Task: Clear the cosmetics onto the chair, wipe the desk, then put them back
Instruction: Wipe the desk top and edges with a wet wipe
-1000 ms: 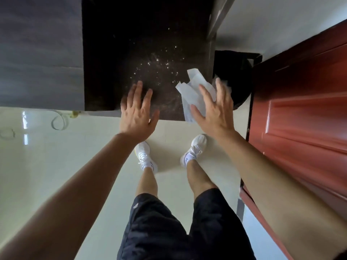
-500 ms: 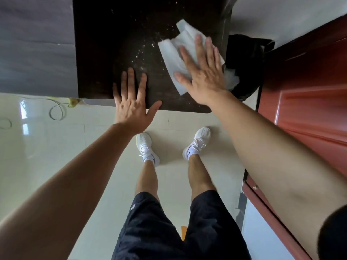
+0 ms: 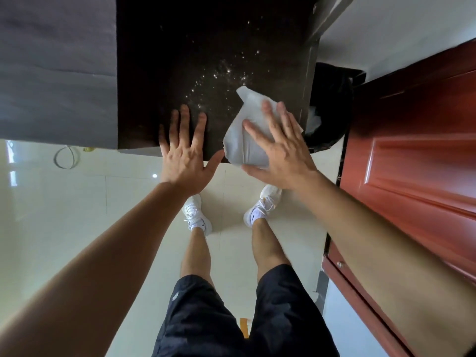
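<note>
Both arms reach to the dark desk [image 3: 206, 47]. The left hand [image 3: 184, 161] lies flat on its near edge, 5 fingers spread wide, holding nothing. The right hand [image 3: 280, 155] presses a white wipe [image 3: 239, 140] flat on the desk at 3 o'clock from the left hand, fingers straight. White specks [image 3: 221, 73] sit at 12 o'clock from the wipe

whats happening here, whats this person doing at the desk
A person is wiping a dark desk. The right hand presses a white wipe flat on the desk's near right corner, fingers straight. The left hand rests flat beside it on the near edge, fingers spread. White specks lie farther in, not yet wiped. A black bin stands to the desk's right.
</note>
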